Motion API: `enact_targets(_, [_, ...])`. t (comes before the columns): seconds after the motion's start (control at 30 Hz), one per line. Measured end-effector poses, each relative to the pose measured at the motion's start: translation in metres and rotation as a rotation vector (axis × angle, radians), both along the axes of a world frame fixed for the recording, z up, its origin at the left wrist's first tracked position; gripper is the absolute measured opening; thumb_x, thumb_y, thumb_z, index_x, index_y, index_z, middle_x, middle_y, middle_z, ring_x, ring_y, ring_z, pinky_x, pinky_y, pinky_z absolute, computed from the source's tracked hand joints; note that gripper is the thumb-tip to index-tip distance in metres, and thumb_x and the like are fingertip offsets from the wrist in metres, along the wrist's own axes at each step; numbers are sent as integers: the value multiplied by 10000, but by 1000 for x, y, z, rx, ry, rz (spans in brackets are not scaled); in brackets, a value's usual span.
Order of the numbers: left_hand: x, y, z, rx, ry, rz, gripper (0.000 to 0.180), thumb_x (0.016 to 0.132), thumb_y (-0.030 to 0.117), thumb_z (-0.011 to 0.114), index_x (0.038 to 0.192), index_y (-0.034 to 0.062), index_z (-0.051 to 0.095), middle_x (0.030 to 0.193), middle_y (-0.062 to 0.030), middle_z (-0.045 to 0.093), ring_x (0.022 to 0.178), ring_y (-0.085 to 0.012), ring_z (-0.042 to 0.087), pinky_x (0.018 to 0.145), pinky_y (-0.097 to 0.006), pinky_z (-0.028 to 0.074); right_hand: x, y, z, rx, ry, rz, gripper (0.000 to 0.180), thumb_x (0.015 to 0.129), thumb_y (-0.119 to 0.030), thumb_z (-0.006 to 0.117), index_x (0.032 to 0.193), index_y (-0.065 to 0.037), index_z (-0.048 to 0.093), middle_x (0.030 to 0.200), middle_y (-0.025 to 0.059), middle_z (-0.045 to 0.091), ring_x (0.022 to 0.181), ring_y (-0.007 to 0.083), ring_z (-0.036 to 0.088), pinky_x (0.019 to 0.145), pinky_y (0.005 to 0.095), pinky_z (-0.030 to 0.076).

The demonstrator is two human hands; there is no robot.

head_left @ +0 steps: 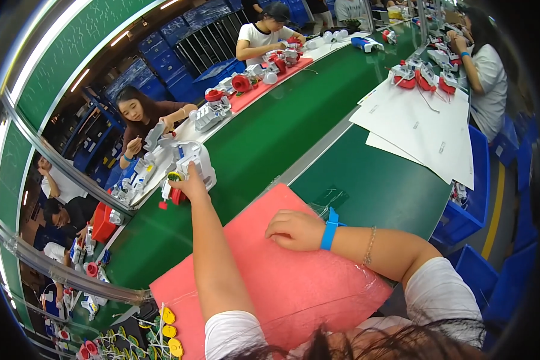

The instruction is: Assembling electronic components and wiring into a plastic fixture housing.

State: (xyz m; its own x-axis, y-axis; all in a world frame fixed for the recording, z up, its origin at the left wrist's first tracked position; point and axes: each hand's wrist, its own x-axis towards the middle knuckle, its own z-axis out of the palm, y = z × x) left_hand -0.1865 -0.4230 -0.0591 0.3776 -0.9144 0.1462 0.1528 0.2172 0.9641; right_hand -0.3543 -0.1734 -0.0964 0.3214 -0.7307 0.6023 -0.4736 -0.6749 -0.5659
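My left hand [189,185] reaches out over the green conveyor belt, its fingers closed on a white plastic housing [205,163]. A yellow-and-black round part and a red piece [163,205] show at the housing's near side, by my fingers. Part of that grip is hidden behind the hand. My right hand [295,230] rests on a pink foam mat [270,270] in front of me. Its fingers are curled in, with nothing seen in them. A blue band [330,228] circles the right wrist.
Across the belt [252,144], co-workers handle white and red plastic assemblies [241,83]. White sheets [417,123] with more assemblies lie at the right. Blue bins [471,186] stand on the right side. Yellow round parts with wires [169,331] sit at the lower left, near a metal rail.
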Motion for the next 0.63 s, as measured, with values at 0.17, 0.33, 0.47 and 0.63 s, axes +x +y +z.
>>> enact_targets(0.17, [-20, 21, 5, -21, -37, -23, 954, 717, 206, 680, 1366, 9, 9, 1299, -236, 324, 1105, -296, 455, 880, -349, 415, -4, 1, -1, -7, 38, 7, 129, 752, -50, 547, 868, -53, 603, 890, 60, 596, 875, 231, 534, 775, 340, 450])
enact_targets(0.33, [-38, 40, 8, -109, -630, -16, 849, 721, 197, 655, 1336, -39, 120, 1283, -308, 318, 1134, -363, 424, 956, -375, 345, -2, 1, 0, -3, 20, 2, 138, 739, -44, 544, 865, -53, 601, 892, 60, 592, 875, 233, 532, 770, 342, 448])
enact_targets(0.47, [-39, 47, -12, -185, -962, -46, 787, 767, 186, 623, 1353, -15, 137, 1269, -318, 318, 1184, -407, 350, 979, -405, 315, -3, 2, 0, -32, 88, 37, 140, 744, -72, 538, 867, -61, 602, 880, 62, 589, 879, 238, 530, 775, 347, 443])
enact_targets(0.63, [-34, 85, -23, -221, -1041, -139, 742, 765, 129, 586, 1352, -27, 160, 1338, -349, 169, 1260, -440, 209, 1040, -426, 211, -2, 2, -9, 63, 217, 96, 169, 752, -119, 541, 899, -75, 614, 909, 59, 592, 914, 244, 520, 825, 359, 422])
